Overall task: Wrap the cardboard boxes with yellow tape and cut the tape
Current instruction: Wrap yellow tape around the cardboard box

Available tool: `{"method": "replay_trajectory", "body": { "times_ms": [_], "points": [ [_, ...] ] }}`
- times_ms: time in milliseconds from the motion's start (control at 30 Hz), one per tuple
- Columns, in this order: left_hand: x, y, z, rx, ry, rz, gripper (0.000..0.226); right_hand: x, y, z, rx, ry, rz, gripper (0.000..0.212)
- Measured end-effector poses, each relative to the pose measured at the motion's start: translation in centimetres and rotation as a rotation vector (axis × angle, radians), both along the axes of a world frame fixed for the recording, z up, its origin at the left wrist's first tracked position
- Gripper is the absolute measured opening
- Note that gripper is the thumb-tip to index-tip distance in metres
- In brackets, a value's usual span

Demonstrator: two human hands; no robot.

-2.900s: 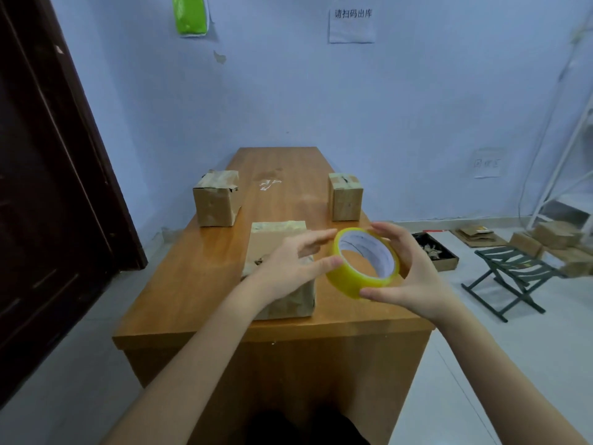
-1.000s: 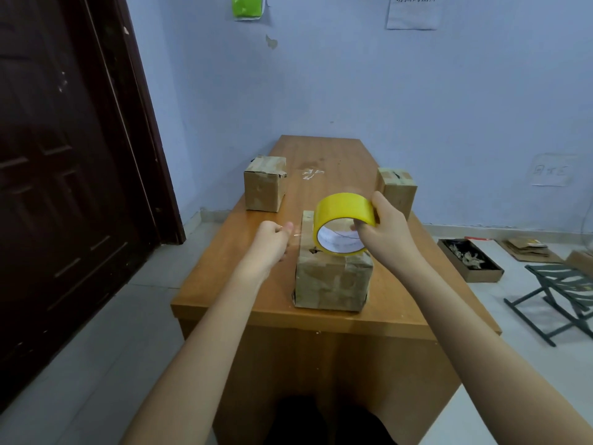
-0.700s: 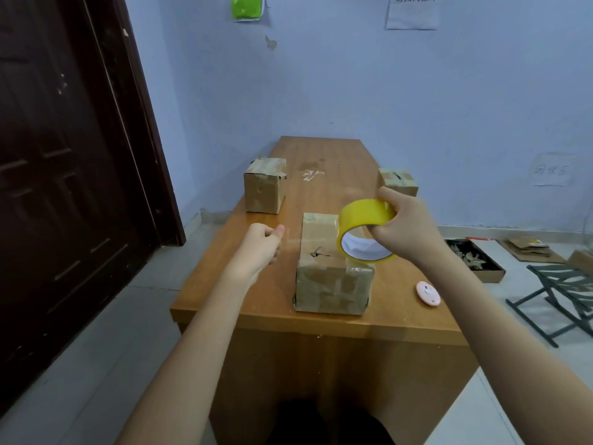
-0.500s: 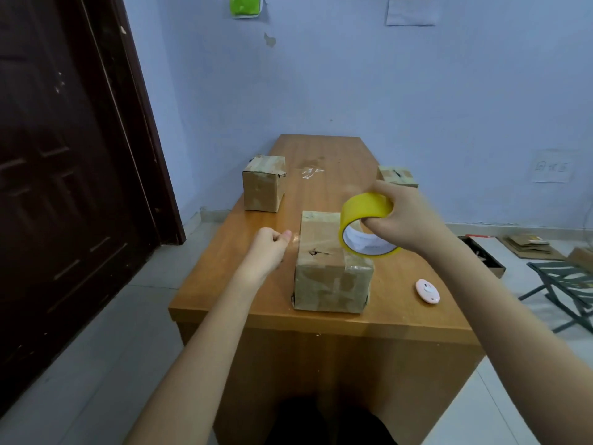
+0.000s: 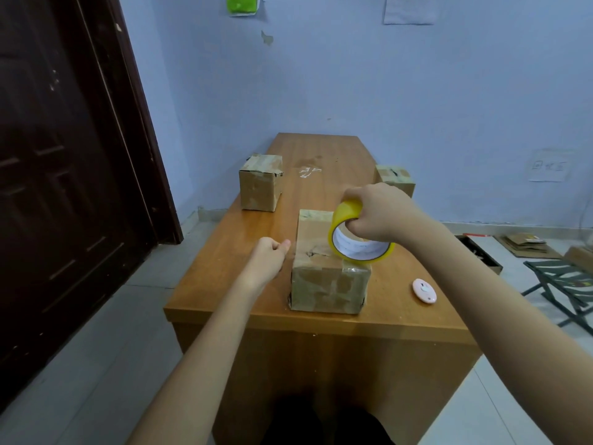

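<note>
Long wooden surface (image 5: 321,155) with three cardboard boxes on it: the near box (image 5: 327,274) sits right at the front edge, a second box (image 5: 260,183) back left, a third box (image 5: 396,181) back right. Right hand (image 5: 382,213) grips the yellow tape roll (image 5: 348,239) over the near box's top right corner. Left hand (image 5: 268,260) is just left of that box, fingers curled as if pinching the tape end, which I can't make out. A small pink cutter (image 5: 424,291) lies right of the box, nearer the right hand.
</note>
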State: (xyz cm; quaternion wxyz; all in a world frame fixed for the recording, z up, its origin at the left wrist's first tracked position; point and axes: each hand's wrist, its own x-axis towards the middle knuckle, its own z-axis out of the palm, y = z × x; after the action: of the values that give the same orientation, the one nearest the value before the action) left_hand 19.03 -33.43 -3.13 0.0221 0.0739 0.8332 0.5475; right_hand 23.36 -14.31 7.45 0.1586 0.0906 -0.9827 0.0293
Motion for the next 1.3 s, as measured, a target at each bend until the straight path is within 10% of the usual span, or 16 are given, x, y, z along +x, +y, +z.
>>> {"method": "replay_trajectory", "body": {
  "times_ms": [300,467,633,867,1033,1300],
  "points": [
    [-0.1,1.5,-1.4,-0.018,-0.107,0.063,0.042,-1.0,-0.8,0.3,0.144,-0.042,-0.003,0.042],
    [0.9,0.5,-1.1,-0.434,-0.129,0.099,0.054,-1.4,-1.0,-0.1,0.123,-0.064,0.026,0.045],
    [4.0,0.8,0.7,-0.335,0.439,0.184,0.048,-2.0,-1.2,-0.4,0.092,-0.075,0.055,0.046],
    [4.3,2.5,-0.7,-0.776,0.593,-0.107,0.074,-0.3,2.0,-1.5,-0.550,-0.053,0.145,0.059],
    [4.4,2.5,-0.3,-0.859,0.634,-0.129,0.085,1.8,3.5,-5.6,-0.976,-0.199,0.009,0.028],
    [4.7,2.1,0.1,-0.855,0.650,-0.099,0.096,1.8,5.3,-3.2,-0.910,-0.321,-0.068,0.017]
  ]
}}
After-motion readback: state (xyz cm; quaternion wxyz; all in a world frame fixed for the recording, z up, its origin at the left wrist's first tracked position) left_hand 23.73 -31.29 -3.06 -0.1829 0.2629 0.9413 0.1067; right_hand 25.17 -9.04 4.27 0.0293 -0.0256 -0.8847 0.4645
